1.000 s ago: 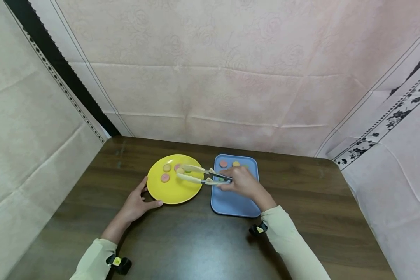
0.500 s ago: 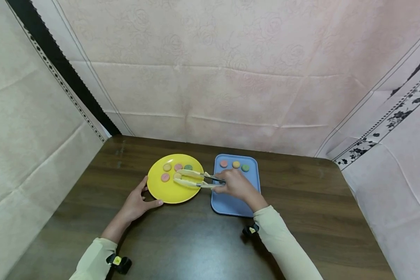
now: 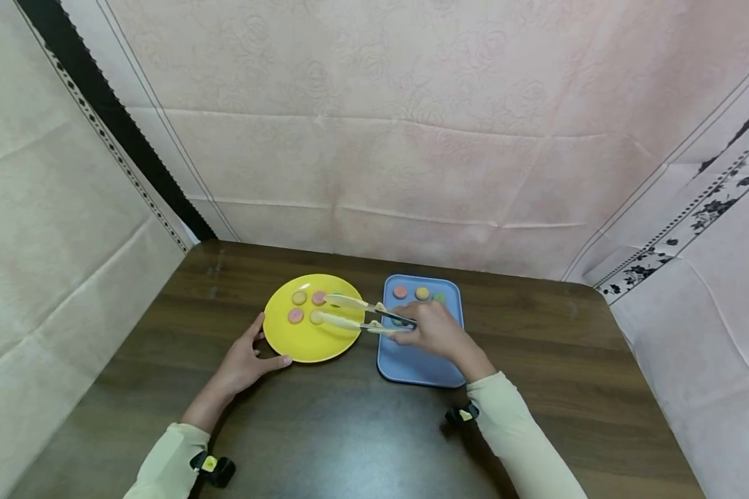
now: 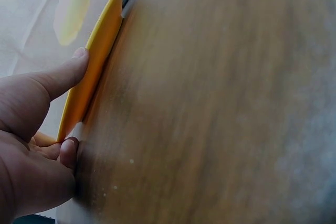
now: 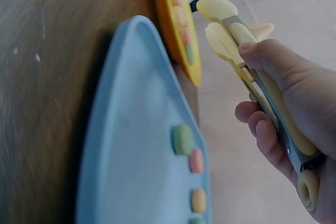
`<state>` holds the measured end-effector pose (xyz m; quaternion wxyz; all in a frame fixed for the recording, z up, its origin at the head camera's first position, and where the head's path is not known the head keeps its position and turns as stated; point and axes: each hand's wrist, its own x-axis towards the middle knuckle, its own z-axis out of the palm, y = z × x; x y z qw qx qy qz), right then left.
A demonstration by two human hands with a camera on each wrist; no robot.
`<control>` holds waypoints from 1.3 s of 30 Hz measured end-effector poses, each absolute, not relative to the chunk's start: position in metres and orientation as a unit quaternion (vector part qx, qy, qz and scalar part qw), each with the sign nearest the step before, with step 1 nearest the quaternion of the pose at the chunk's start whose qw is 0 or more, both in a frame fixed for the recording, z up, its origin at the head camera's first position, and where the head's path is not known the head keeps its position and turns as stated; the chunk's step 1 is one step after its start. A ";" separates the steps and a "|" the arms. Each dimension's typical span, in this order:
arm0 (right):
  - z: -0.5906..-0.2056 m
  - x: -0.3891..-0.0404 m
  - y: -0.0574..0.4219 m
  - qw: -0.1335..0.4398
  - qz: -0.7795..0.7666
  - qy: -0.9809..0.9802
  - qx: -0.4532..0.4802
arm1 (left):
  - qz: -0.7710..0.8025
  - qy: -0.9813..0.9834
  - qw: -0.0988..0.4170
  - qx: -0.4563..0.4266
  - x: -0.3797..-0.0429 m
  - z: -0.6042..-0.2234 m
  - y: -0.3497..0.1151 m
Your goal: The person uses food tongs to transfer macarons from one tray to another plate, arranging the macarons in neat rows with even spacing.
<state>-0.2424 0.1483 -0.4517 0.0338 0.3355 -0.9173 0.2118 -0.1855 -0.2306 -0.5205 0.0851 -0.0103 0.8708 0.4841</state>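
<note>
My left hand (image 3: 240,364) holds the rim of a round yellow plate (image 3: 312,346), thumb at its near edge and fingers at its left side. In the left wrist view, the thumb and curled fingers meet the plate's edge. My right hand (image 3: 433,329) grips a pair of cream and grey tongs (image 3: 383,319). Their tips are apart above the plate's right half, with nothing held between them. On the plate lie several macarons: a yellow macaron (image 3: 315,317), another yellow one, two pink ones, and a green one mostly hidden behind a tong tip.
A blue rectangular tray (image 3: 418,364) lies right of the plate, under my right hand. It bears a pink macaron (image 3: 400,292), a yellow macaron (image 3: 422,293) and two green ones, one (image 5: 182,140) plain in the right wrist view. Patterned cloth (image 3: 374,138) hangs behind the wooden table (image 3: 324,430).
The yellow macaron between the tong tips came down onto the plate and was let go. The tongs and right hand went left, then back right. The left hand stayed at the plate.
</note>
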 end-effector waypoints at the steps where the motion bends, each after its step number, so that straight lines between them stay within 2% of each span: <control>1: -0.449 -0.241 0.153 0.035 0.213 -0.917 0.335 | 0.485 0.870 0.085 -0.009 -0.186 -0.521 -0.231; 9: -0.427 -0.228 0.189 0.041 0.207 -0.929 0.305 | 0.488 0.869 0.081 -0.008 -0.187 -0.522 -0.232; 16: -0.423 -0.218 0.230 0.054 0.194 -0.942 0.268 | 0.493 0.865 0.089 -0.013 -0.187 -0.521 -0.231; 25: -0.438 -0.213 0.265 0.058 0.189 -0.952 0.236 | 0.490 0.867 0.088 -0.015 -0.189 -0.523 -0.233; 39: -0.472 -0.213 0.270 0.043 0.212 -0.947 0.237 | 0.488 0.868 0.091 -0.016 -0.187 -0.521 -0.231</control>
